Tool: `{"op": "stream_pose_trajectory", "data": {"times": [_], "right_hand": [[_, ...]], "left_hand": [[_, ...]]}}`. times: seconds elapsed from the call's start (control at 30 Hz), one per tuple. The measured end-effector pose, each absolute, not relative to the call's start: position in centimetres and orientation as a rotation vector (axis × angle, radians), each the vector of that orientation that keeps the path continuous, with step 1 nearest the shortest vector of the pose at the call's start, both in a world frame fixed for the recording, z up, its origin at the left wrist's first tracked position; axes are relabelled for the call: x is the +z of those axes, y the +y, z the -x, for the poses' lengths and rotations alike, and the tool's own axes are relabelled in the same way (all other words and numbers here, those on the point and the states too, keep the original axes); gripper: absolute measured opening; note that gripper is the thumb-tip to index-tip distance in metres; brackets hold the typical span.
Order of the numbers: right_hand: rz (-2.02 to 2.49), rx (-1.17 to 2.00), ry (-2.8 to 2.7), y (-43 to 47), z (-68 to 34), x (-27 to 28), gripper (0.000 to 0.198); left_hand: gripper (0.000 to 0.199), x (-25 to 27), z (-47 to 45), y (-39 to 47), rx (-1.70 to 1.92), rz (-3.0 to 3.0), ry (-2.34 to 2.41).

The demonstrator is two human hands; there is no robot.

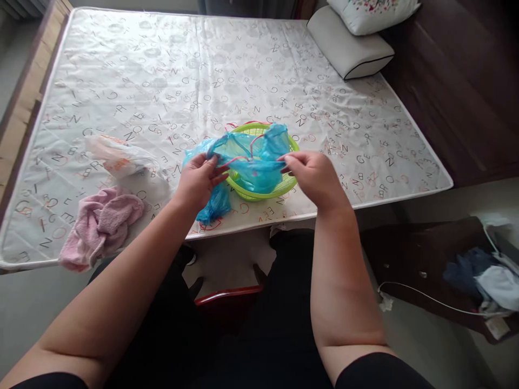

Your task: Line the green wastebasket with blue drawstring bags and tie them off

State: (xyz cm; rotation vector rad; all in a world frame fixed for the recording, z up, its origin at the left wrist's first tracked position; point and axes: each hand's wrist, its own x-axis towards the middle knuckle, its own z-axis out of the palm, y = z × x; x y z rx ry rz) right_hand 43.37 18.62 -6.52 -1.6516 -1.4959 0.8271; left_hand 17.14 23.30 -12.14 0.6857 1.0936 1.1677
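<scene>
A thin blue plastic bag (259, 175) is stretched between my two hands, over a green plastic basket (292, 186). My left hand (201, 177) pinches the bag's edge on the left. On the right, my right hand (310, 174) pinches it between thumb and fingers. A red drawstring (252, 146) runs along the bag's opening. More blue plastic (217, 205) hangs below my left hand, against the mattress. What the bag and basket hold, if anything, cannot be made out.
The basket rests near the front edge of a letter-printed mattress (162, 102). To the left lie a pink towel (101, 224) and a clear plastic bag (121, 156). Pillows (348, 46) sit at the back right. A dark cabinet (405, 254) with clothes stands at right.
</scene>
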Motion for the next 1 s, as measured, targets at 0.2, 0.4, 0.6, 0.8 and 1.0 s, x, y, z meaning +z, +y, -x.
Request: {"op": "stream_pose_trajectory", "data": {"times": [0.2, 0.4, 0.6, 0.8, 1.0], "right_hand": [[1.913, 0.794, -1.386, 18.5, -46.5, -8.6, 0.031], [1.974, 0.333, -1.343, 19.1, -45.5, -9.7, 0.046], [1.880, 0.328, -1.188, 20.3, -45.8, -11.9, 0.039], [1.825, 0.577, -0.993, 20.7, -46.1, -12.7, 0.052], [1.723, 1.000, -1.027, 20.2, -45.8, -12.4, 0.033]], "left_hand": [[0.010, -12.1, -17.1, 23.4, 1.152, -0.488, 0.984], [0.005, -12.5, -17.8, 23.1, 1.067, -0.397, 0.926], [0.017, -12.0, -18.2, 22.7, 1.048, -0.464, 0.897], [0.036, -11.4, -17.9, 21.8, 0.928, -0.630, 0.904], [0.054, -11.8, -16.9, 22.0, 0.752, -0.778, 0.896]]}}
